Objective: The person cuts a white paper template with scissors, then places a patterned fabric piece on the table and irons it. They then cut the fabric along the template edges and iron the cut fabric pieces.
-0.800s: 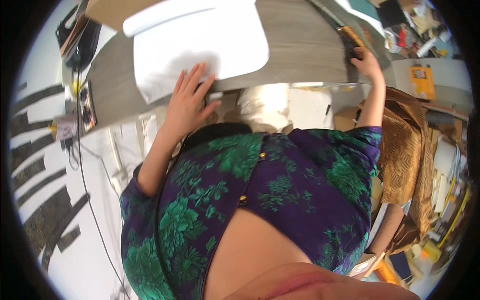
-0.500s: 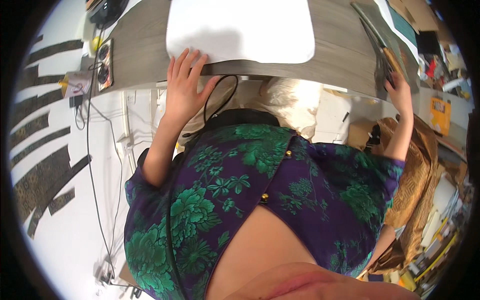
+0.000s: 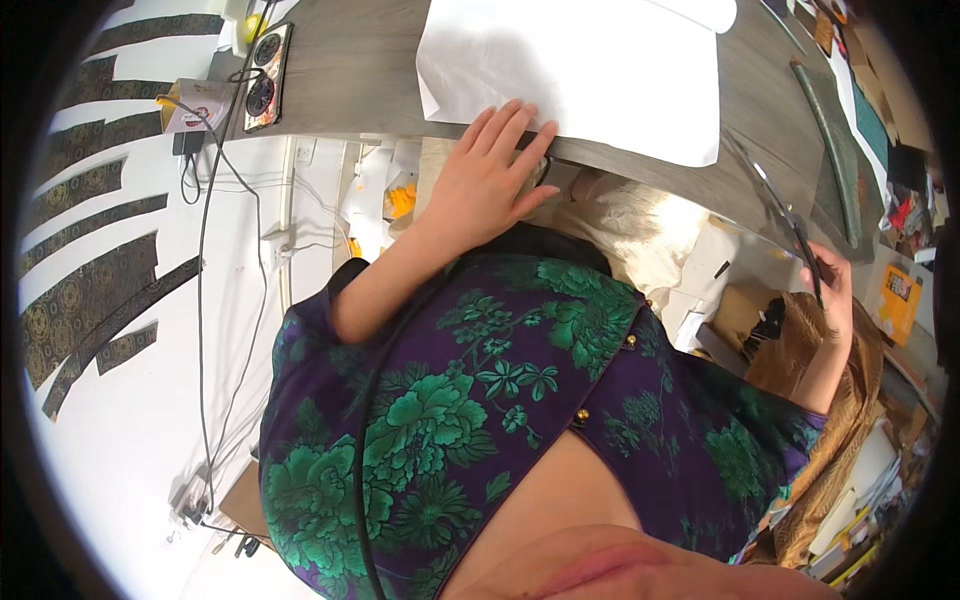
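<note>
A large white paper sheet (image 3: 630, 90) lies on the grey wood-grain table (image 3: 390, 60), with a curled, roll-like end at its far right. My left hand (image 3: 490, 170) rests at the sheet's near left edge, fingers stretched out and slightly apart, with nothing gripped. At the table's right front edge my right hand (image 3: 833, 290) is closed on long scissors (image 3: 797, 230). Their blades point away and to the left, towards the sheet's right side. How the fingers sit in the dark handles is partly hidden.
A long dark-green strip (image 3: 835, 160) lies at the table's right. On the left sits a phone-like slab (image 3: 265, 85) with two dark circles, near hanging cables. Bronze patterned fabric (image 3: 850, 420) hangs beside my right arm; dark patterned strips (image 3: 110, 290) line the white surface at left.
My right hand has drawn the scissors off the table's right side, and their blades now point left and away. The view has shifted; my left hand stays at the sheet's near edge.
</note>
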`<state>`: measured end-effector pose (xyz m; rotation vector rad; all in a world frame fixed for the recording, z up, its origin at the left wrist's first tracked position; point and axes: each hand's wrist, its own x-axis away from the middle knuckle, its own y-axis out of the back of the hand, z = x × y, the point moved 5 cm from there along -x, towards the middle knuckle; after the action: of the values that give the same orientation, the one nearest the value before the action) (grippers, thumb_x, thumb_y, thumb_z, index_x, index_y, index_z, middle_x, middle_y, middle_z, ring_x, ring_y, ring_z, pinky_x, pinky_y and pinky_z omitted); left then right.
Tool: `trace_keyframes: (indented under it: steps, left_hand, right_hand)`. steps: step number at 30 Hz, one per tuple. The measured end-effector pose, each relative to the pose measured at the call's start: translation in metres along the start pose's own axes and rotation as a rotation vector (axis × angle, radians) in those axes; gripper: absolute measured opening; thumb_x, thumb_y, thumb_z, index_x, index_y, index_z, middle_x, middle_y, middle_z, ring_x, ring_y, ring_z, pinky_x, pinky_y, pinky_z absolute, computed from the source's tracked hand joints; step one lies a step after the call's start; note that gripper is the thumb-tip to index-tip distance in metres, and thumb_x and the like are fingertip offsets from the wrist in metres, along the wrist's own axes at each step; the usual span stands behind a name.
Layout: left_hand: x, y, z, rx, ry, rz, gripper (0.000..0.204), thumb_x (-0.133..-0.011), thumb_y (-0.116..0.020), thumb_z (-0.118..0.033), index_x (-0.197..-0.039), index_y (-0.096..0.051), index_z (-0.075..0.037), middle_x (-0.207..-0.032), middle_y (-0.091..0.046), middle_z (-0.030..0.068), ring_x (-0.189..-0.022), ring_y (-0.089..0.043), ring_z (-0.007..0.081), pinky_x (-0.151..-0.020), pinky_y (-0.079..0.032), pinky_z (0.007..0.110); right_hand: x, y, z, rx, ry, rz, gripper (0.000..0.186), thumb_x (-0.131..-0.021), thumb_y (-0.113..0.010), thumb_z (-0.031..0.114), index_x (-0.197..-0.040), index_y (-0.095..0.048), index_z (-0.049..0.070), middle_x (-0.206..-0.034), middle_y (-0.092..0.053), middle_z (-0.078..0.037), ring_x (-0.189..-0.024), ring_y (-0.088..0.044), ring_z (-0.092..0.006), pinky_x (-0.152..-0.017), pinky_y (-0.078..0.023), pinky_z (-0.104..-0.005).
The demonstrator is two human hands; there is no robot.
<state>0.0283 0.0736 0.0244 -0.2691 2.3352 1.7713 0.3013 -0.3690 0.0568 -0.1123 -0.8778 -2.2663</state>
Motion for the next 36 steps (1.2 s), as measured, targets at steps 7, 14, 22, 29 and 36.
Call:
trace_keyframes:
  steps: [7,14,22,29,36]
  left_hand:
    - [-0.014,0.0,-0.03,0.051,0.009,0.027,0.067,-0.09,-0.073,-0.036,-0.143,-0.051,-0.002,-0.148,-0.046,0.0216,-0.143,-0.041,0.0396,-0.119,-0.036,0.051]
    - [-0.069,-0.034,-0.091,0.356,-0.384,0.036,0.062,-0.086,-0.076,-0.033,-0.132,-0.059,0.005,-0.153,-0.042,0.0234,-0.143,-0.04,0.041,-0.121,-0.034,0.052]
    - [-0.065,-0.038,-0.115,0.331,-0.315,-0.017,0.076,-0.085,-0.077,-0.036,-0.135,-0.052,0.016,-0.152,-0.043,0.0204,-0.133,-0.043,0.0385,-0.114,-0.039,0.05]
    - [-0.059,-0.04,-0.113,0.31,-0.306,-0.019,0.074,-0.083,-0.078,-0.036,-0.13,-0.054,0.016,-0.149,-0.044,0.0198,-0.128,-0.045,0.0372,-0.111,-0.041,0.046]
    - [-0.058,-0.036,-0.112,0.318,-0.313,-0.049,0.07,-0.081,-0.078,-0.034,-0.125,-0.057,0.016,-0.149,-0.045,0.0191,-0.125,-0.046,0.0357,-0.109,-0.042,0.045]
  right_hand:
    - [-0.027,0.019,0.001,-0.042,-0.073,0.351,0.062,-0.079,-0.084,0.05,-0.106,-0.074,-0.005,-0.073,-0.054,0.005,-0.064,-0.044,-0.0042,-0.055,-0.029,-0.0243]
    - [-0.067,0.018,0.014,-0.055,-0.121,0.446,0.06,-0.081,-0.083,0.049,-0.106,-0.074,-0.005,-0.068,-0.053,0.007,-0.054,-0.039,-0.0012,-0.049,-0.025,-0.021]
    - [-0.063,0.007,0.052,-0.066,-0.101,0.56,0.059,-0.078,-0.087,0.044,-0.106,-0.075,-0.007,-0.074,-0.059,0.002,-0.062,-0.044,-0.0037,-0.053,-0.032,-0.021]
    - [-0.082,-0.014,0.079,0.04,-0.042,0.568,0.067,-0.072,-0.088,0.049,-0.101,-0.075,-0.009,-0.078,-0.058,-0.002,-0.07,-0.052,-0.0089,-0.064,-0.041,-0.0239]
    - [-0.087,-0.018,0.082,-0.001,-0.009,0.598,0.062,-0.074,-0.09,0.045,-0.104,-0.076,-0.008,-0.085,-0.064,-0.004,-0.077,-0.056,-0.0108,-0.072,-0.046,-0.0248]
